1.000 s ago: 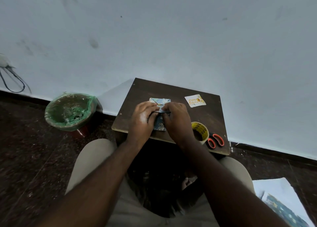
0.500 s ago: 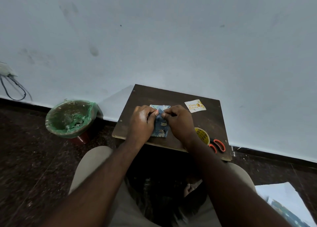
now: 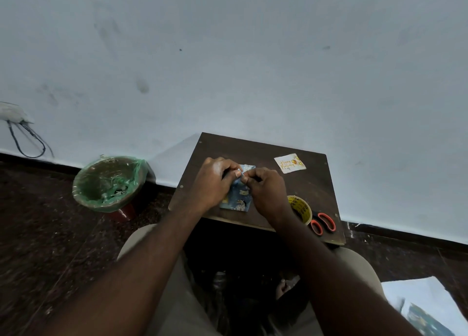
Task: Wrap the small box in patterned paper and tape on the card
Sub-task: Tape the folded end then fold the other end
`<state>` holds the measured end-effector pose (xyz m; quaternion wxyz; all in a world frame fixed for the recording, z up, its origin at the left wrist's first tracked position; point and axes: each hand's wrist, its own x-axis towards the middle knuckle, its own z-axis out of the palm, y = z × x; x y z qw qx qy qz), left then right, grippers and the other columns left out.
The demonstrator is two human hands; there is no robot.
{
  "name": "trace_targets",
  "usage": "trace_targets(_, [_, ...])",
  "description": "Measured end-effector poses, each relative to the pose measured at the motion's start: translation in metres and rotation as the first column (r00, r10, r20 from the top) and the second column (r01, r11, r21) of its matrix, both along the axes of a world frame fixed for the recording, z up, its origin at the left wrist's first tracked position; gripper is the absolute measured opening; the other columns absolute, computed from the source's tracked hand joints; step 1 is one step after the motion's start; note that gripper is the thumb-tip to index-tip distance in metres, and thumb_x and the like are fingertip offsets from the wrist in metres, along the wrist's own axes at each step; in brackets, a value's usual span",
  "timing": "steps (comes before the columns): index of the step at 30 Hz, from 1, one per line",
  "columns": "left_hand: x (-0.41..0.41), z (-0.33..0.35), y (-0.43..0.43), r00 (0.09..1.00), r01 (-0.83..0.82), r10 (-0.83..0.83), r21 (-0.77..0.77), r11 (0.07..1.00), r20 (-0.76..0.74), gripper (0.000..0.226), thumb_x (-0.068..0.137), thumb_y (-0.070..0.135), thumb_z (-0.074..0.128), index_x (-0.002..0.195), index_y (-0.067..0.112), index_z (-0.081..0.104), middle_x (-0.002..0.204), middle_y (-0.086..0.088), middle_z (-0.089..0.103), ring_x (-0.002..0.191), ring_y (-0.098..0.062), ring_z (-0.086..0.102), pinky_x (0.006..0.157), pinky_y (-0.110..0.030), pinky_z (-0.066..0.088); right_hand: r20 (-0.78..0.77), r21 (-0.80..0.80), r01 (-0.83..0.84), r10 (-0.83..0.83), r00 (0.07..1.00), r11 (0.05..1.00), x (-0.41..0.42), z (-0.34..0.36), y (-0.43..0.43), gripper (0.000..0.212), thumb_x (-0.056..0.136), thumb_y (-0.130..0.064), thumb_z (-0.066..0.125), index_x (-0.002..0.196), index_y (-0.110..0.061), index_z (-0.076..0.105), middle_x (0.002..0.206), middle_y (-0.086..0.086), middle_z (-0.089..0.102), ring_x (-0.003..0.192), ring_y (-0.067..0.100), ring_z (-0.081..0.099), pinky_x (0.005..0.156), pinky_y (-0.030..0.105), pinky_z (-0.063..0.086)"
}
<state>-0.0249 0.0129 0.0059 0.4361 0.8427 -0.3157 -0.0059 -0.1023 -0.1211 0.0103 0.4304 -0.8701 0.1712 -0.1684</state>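
A small box wrapped in blue patterned paper lies on the dark brown table. My left hand and my right hand meet over its top, fingertips pinching a fold of the paper between them. Most of the box is hidden under my hands; only its near end and a far corner show. A white greeting card with gold lettering lies flat at the table's far right. A roll of tape with a yellow printed core sits just right of my right wrist.
Orange-handled scissors lie at the table's near right corner. A bin with a green liner stands on the floor to the left. Spare sheets of paper lie on the floor at lower right. The wall is right behind the table.
My hands have drawn closer together over the box's far part, now pinching the paper fold at the middle. The view has tilted slightly, so the table sits lower in the frame.
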Motion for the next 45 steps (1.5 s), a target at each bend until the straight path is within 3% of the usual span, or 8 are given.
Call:
trace_targets(5, [0.006,0.003,-0.002,0.995,0.085,-0.082,0.038,0.996,-0.059,0.008,0.098,0.024,0.06,0.096,0.023,0.068,0.098,0.007,0.064,0.097,-0.008,0.044,0.073,-0.012,0.033,0.008,0.007,-0.024,0.024,1.0,1.0,-0.001,0.001,-0.001,0.012,0.091,-0.009,0.065,0.089,-0.006,0.076,0.082,0.004,0.071,0.073,0.015,0.063,0.062,0.022,0.044])
trace_targets(9, [0.011,0.004,-0.005,0.994,0.067,-0.06,0.07,0.995,-0.096,0.012,0.096,0.024,0.061,0.085,0.025,0.065,0.085,0.007,0.063,0.085,-0.008,0.05,0.068,-0.022,0.035,0.008,-0.025,0.0,0.0,1.0,1.0,0.001,-0.001,0.003,0.012,0.093,-0.01,0.064,0.088,-0.007,0.075,0.084,0.003,0.069,0.072,0.003,0.053,0.06,0.008,0.036])
trace_targets(13, [0.013,0.003,-0.008,0.993,0.031,-0.022,0.075,0.997,-0.118,0.015,0.096,0.024,0.062,0.083,0.02,0.068,0.078,0.003,0.064,0.072,-0.007,0.05,0.064,-0.025,0.035,0.034,0.063,0.087,-0.089,0.995,0.994,0.003,-0.007,0.007,0.01,0.089,-0.014,0.069,0.083,-0.021,0.066,0.079,-0.004,0.067,0.079,0.016,0.062,0.069,0.035,0.052])
trace_targets(17, [0.011,0.006,-0.01,0.994,0.009,0.0,0.084,0.996,-0.109,0.015,0.096,0.024,0.062,0.084,0.019,0.068,0.08,0.0,0.066,0.073,-0.011,0.056,0.064,-0.025,0.038,0.095,0.137,0.158,-0.172,0.981,0.978,0.001,-0.011,0.014,0.015,0.087,-0.014,0.073,0.083,-0.022,0.061,0.085,-0.002,0.062,0.077,0.012,0.061,0.07,0.033,0.054])
trace_targets(25, [0.021,-0.001,-0.008,1.0,-0.015,0.015,0.188,0.982,0.001,0.019,0.096,0.028,0.063,0.106,0.013,0.067,0.15,-0.003,0.04,0.139,-0.02,0.034,0.112,-0.042,0.035,0.047,0.173,0.196,-0.207,0.977,0.965,0.003,-0.017,0.015,0.011,0.09,-0.026,0.071,0.084,-0.027,0.062,0.098,-0.003,0.053,0.085,0.009,0.056,0.073,0.027,0.049])
trace_targets(28, [0.026,0.001,-0.009,0.958,0.06,-0.032,0.092,0.994,-0.284,0.028,0.097,0.033,0.061,0.12,0.016,0.063,0.135,-0.001,0.058,0.118,-0.015,0.057,0.095,-0.032,0.049,0.036,0.186,0.188,-0.198,0.979,0.964,0.001,-0.019,0.013,0.008,0.094,-0.025,0.066,0.089,-0.025,0.061,0.101,-0.002,0.053,0.085,0.009,0.057,0.073,0.027,0.05])
trace_targets(31, [0.024,-0.002,-0.011,0.935,0.01,-0.003,0.018,1.0,-0.355,0.019,0.096,0.033,0.064,0.107,0.018,0.066,0.117,0.004,0.065,0.097,-0.007,0.063,0.072,-0.021,0.047,0.04,0.202,0.179,-0.19,0.981,0.963,-0.001,-0.021,0.013,0.005,0.097,-0.023,0.061,0.092,-0.024,0.06,0.103,-0.002,0.053,0.085,0.009,0.058,0.074,0.027,0.052])
trace_targets(45, [0.011,-0.017,-0.015,0.859,-0.159,0.009,-0.251,0.955,-0.512,0.01,0.088,0.017,0.074,0.094,0.021,0.067,0.101,0.0,0.07,0.092,-0.018,0.069,0.077,-0.036,0.059,0.043,0.261,0.257,-0.277,0.96,0.931,0.001,-0.03,0.013,0.007,0.093,-0.021,0.067,0.091,-0.023,0.06,0.1,0.0,0.061,0.081,0.006,0.06,0.07,0.027,0.055])
